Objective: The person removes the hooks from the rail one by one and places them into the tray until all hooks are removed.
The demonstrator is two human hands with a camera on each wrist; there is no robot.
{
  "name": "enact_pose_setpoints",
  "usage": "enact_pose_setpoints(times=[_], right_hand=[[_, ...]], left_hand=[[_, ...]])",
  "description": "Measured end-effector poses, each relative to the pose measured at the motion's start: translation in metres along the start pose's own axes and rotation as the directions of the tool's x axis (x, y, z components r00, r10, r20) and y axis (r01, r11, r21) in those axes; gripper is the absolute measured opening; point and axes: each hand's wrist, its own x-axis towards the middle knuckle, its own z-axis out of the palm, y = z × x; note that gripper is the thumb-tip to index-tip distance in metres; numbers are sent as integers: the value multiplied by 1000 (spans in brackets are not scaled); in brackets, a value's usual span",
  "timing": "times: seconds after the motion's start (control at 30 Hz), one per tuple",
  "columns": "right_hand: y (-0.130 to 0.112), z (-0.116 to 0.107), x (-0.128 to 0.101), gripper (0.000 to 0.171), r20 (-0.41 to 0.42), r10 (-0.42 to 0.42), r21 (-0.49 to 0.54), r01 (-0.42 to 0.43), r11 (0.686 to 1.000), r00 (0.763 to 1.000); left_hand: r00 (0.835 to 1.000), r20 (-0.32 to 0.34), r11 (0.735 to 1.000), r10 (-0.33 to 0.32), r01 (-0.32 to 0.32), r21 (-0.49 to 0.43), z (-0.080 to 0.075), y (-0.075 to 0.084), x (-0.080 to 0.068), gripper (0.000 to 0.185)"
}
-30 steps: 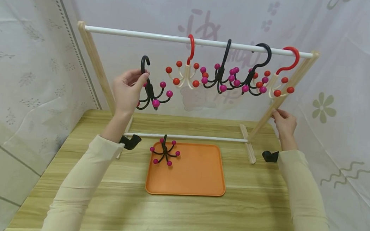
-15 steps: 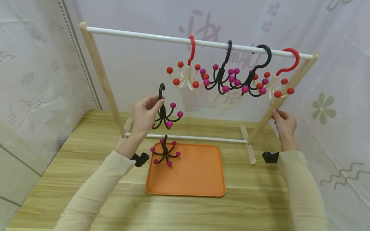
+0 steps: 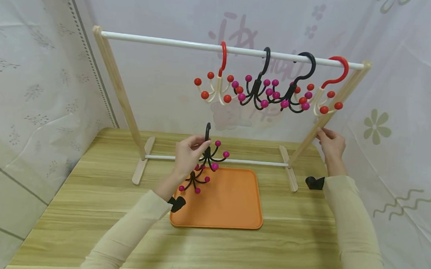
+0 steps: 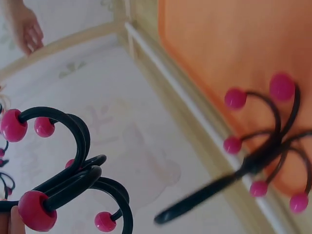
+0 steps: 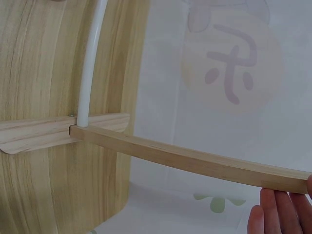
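Observation:
My left hand (image 3: 189, 155) pinches a black multi-arm hook hanger (image 3: 208, 151) with pink ball tips by its stem, just above the far left part of the orange tray (image 3: 229, 205). In the left wrist view the held hanger's curved arms (image 4: 73, 129) fill the lower left. A second black hanger (image 3: 194, 182) with pink balls sits at the tray's far left corner, partly hidden by my left hand and the held one. On the right, my right hand (image 3: 332, 146) holds the wooden upright (image 3: 305, 139) of the drying rack between thumb and fingers (image 5: 280, 212).
From the rack's white top rail (image 3: 162, 41) hang a red-hooked hanger (image 3: 220, 85), two black hangers with pink balls, and another red-hooked hanger (image 3: 319, 99) at the right end. The white lower rail (image 3: 258, 163) runs behind the tray. A patterned curtain (image 3: 400, 80) backs the table.
My left hand has carried the black hanger down and to the right, from beside the rack's left upright to above the tray. My right hand stays on the right upright.

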Motion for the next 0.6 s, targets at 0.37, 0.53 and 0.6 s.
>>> enact_pose_setpoints(times=[0.37, 0.53, 0.6], right_hand=[[-68, 20, -71, 51, -22, 26, -187, -30, 982, 999], [-62, 19, -64, 51, -42, 34, -193, -41, 980, 999], [-56, 17, -58, 50, -36, 36, -179, -42, 983, 999]], left_hand=[[995, 88, 996, -55, 61, -59, 22, 14, -27, 11], [992, 111, 995, -57, 66, -81, 35, -7, -39, 13], [992, 109, 995, -69, 77, -67, 39, -19, -44, 15]])
